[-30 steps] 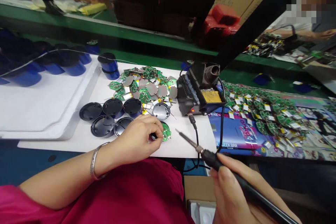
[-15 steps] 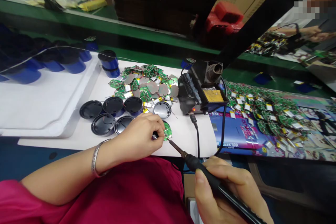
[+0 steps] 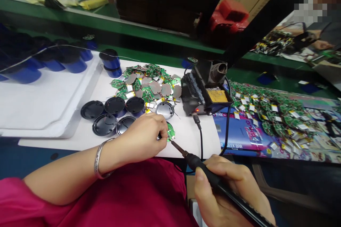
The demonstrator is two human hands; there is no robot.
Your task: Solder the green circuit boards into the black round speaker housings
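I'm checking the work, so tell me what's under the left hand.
Past the left hand, part of a green board shows; the hand covers the rest. Something dark beneath it is mostly hidden.

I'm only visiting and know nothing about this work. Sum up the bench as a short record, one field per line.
Left hand: fingertips at a green circuit board; grip unclear
Right hand: holds a soldering iron
Iron tip: at the board's near edge; contact unclear
Behind the board: heaped circuit boards
Soldering stand: red light lit, yellow pad
Far left: white tray
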